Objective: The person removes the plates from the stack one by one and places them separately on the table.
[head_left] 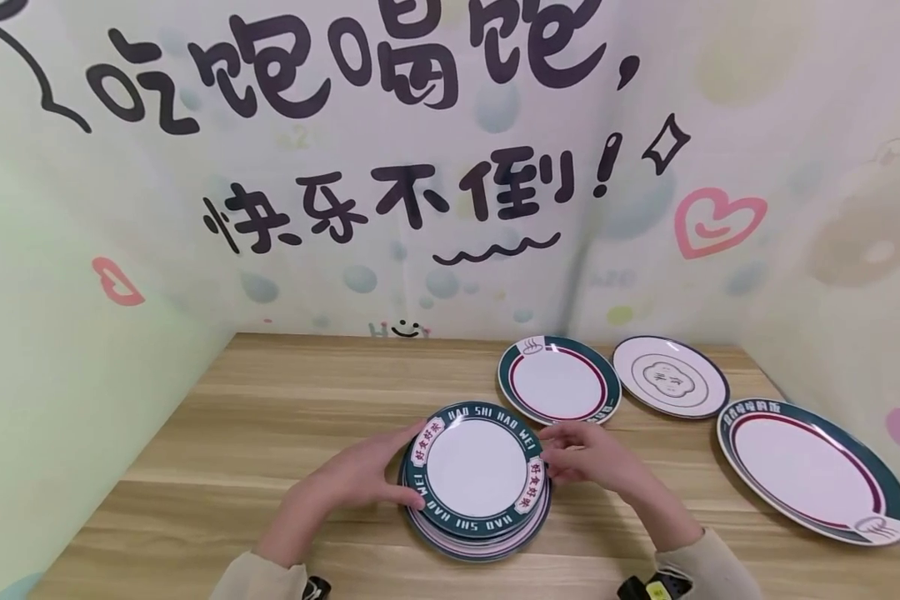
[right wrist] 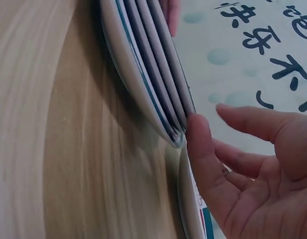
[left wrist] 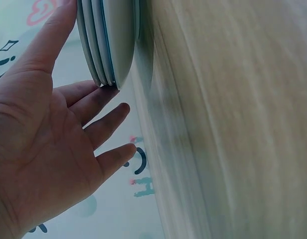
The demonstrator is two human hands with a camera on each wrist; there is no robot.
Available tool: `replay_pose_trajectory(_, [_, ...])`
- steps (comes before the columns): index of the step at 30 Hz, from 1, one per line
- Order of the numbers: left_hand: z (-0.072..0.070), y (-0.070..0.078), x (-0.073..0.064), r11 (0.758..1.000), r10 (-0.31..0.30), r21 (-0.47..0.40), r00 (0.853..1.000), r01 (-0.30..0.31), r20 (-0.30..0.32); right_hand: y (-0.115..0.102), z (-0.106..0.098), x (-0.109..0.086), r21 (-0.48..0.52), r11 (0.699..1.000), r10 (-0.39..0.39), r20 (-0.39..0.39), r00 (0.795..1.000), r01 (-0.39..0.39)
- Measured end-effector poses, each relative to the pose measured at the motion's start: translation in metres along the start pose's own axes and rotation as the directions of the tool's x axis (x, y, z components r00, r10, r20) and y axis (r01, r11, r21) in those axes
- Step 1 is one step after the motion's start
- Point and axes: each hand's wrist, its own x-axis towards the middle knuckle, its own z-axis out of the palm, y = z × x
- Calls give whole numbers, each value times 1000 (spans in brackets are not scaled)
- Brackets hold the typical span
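A stack of round plates stands on the wooden table; the top one has a dark green rim with white lettering and red-lettered white panels. Larger plates peek out beneath it on the near side. At the stack's left side is my left hand, thumb by the near rim and fingers spread toward the far side. Fingertips of that hand touch the plate edges in the left wrist view. My right hand is at the right rim, one fingertip against the stacked edges in the right wrist view, its other fingers loosely bent.
Behind the stack lies a green-rimmed plate with a red inner ring. Beside it is a white plate with a thin dark rim. A large oval platter sits at the right table edge. Printed fabric walls enclose the wooden table.
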Motion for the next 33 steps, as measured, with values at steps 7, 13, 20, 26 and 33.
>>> replay_pose_trajectory(7, [-1, 1, 2, 1000, 22, 11, 1000, -22, -5, -4, 11, 6, -129, 988, 69, -105, 992, -83])
replay_pose_trajectory(13, [-1, -1, 4, 999, 46, 25, 999, -46, -12, -5, 11, 10, -89, 991, 93, -112, 989, -104])
replay_pose_trajectory(20, [-1, -2, 6, 998, 61, 20, 998, -60, -7, -3, 1, 4, 35, 996, 86, -78, 993, -84])
replay_pose_trajectory(26, [1, -4, 0, 997, 77, 14, 997, -77, -2, 4, -8, -5, 114, 992, 59, -56, 997, -53])
replay_pose_trajectory(33, [3, -2, -1, 998, 60, -5, 998, -60, 8, 14, -39, -31, 158, 987, 49, -74, 996, -37])
